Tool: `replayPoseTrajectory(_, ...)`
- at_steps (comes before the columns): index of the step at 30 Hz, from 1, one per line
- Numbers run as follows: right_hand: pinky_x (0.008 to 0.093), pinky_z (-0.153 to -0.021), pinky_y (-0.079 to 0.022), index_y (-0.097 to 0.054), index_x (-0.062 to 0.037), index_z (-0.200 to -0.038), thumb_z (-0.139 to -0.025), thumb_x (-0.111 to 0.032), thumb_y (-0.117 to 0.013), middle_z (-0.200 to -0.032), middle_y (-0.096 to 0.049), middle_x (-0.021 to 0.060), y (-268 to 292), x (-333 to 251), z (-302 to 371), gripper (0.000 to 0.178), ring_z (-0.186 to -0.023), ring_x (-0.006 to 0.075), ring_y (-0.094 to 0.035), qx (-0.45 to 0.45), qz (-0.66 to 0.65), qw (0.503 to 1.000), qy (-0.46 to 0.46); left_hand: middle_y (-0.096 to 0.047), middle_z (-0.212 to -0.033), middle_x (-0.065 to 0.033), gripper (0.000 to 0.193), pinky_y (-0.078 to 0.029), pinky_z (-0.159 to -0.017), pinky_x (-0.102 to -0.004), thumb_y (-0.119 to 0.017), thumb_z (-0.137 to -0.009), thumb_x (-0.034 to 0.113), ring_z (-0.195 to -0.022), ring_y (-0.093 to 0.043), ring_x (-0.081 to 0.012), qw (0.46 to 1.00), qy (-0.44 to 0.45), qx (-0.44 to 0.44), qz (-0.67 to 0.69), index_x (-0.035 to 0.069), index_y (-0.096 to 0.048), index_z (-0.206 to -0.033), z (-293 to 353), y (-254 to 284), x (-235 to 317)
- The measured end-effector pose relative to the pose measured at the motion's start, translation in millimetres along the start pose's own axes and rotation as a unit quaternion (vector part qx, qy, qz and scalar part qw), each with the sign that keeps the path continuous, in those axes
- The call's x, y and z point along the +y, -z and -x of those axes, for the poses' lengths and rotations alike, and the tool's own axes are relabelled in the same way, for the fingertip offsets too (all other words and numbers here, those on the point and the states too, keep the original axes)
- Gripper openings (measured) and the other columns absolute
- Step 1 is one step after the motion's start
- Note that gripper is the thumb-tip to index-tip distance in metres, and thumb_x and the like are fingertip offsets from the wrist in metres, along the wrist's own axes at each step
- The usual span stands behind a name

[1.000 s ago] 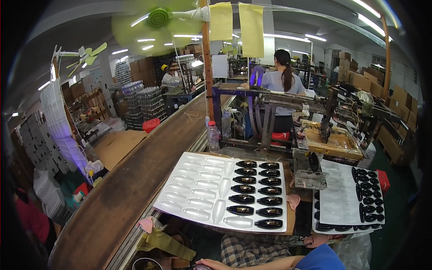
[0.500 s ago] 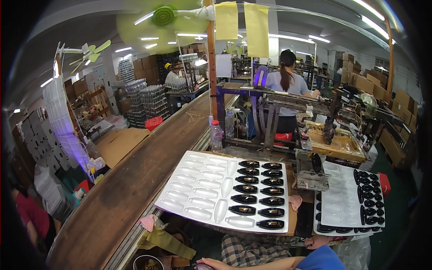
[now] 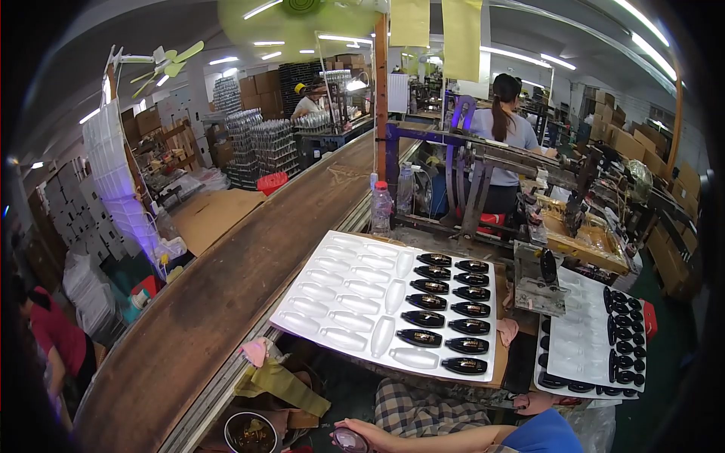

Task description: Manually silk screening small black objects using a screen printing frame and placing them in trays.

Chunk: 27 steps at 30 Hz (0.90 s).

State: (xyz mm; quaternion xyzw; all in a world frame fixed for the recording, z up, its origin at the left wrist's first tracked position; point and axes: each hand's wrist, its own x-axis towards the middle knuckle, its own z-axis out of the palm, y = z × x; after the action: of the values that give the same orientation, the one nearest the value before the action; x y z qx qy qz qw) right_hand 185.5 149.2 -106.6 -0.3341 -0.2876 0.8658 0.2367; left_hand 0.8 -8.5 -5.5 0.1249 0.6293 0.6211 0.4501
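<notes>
Low in the view, my right hand [image 3: 362,432] reaches across from the right, over plaid cloth on my lap. Its fingers are closed round a dark, glossy, oval piece [image 3: 350,441], partly cut off by the lower edge. My left hand is out of view. Above the hand lies a white moulded tray [image 3: 321,302]. Two columns of black, bottle-shaped pieces [image 3: 425,301] with gold print fill its right side; the hollows to the left hold none, nor does one at the near end of the inner column.
A long brown conveyor belt [image 3: 249,279] runs along the left. Below it stands a round pail [image 3: 253,434] near a yellow cloth [image 3: 283,389]. A printing machine [image 3: 483,166] stands behind the tray. More white trays [image 3: 581,340] with black pieces lie at right. Several people work nearby.
My view has shifted, so the scene sits further right and the tray higher. More of my right hand and the oval piece in it now shows. The pieces on the tray look unchanged.
</notes>
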Motion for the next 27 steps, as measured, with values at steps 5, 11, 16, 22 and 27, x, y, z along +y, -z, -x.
replayPoseTrajectory(5, 0.024, -0.06, -0.047, -0.052, -0.0062, -0.104, -0.09, -0.037, -0.044, -0.085, -0.06, 0.0061, 1, 4, -1, 0.035, -0.074, 0.0132, -0.057, -0.021, -0.005, 1.0, 0.004, -0.053, -0.109, -0.0148, 0.034, -0.047, -0.078, -0.0343, -0.048, -0.088, 0.015, -0.097, -0.056, -0.0282, 1.0, -0.022, -0.001, 0.001, -0.005, -0.046, -0.116, -3, 11, -10)
replayPoseTrajectory(11, 0.0243, -0.06, -0.047, -0.052, -0.0058, -0.103, -0.089, -0.035, -0.046, -0.086, -0.06, 0.0063, 2, 0, 0, 0.033, -0.073, 0.0135, -0.057, 0.02, -0.019, 1.0, 0.001, -0.053, -0.109, -0.0152, 0.034, -0.048, -0.078, -0.0358, -0.048, -0.088, 0.015, -0.097, -0.056, -0.0287, 0.994, -0.086, -0.062, 0.025, -0.005, -0.045, -0.116, 0, 1, -8)
replayPoseTrajectory(16, 0.0247, -0.06, -0.047, -0.052, -0.0057, -0.103, -0.09, -0.034, -0.046, -0.084, -0.06, 0.0069, 2, 0, 0, 0.031, -0.072, 0.0139, -0.057, 0.014, -0.02, 1.0, 0.018, -0.055, -0.105, -0.0154, 0.032, -0.049, -0.076, -0.0366, -0.048, -0.089, 0.014, -0.094, -0.057, -0.029, 0.998, -0.064, -0.01, -0.007, -0.006, -0.048, -0.114, -7, 2, -8)
replayPoseTrajectory(22, 0.023, -0.055, -0.044, -0.054, -0.0058, -0.098, -0.09, -0.035, -0.045, -0.077, -0.058, 0.0049, 3, 2, -4, 0.031, -0.066, 0.0116, -0.055, 0.033, -0.04, 0.999, 0.013, -0.055, -0.104, -0.0161, 0.035, -0.048, -0.077, -0.0367, -0.048, -0.089, 0.015, -0.093, -0.058, -0.0286, 0.997, -0.061, -0.038, 0.003, -0.008, -0.047, -0.114, -11, -2, -7)
replayPoseTrajectory(27, 0.0254, -0.093, -0.037, -0.039, 0.0, -0.123, -0.095, -0.031, -0.033, -0.117, -0.05, 0.0123, 39, 17, -19, 0.042, -0.108, 0.0175, -0.05, -0.047, 0.024, 0.997, -0.056, -0.053, -0.109, -0.0169, 0.037, -0.046, -0.08, -0.0381, -0.048, -0.089, 0.015, -0.097, -0.055, -0.0303, 0.998, -0.053, -0.044, 0.006, -0.008, -0.044, -0.118, -16, -2, -11)
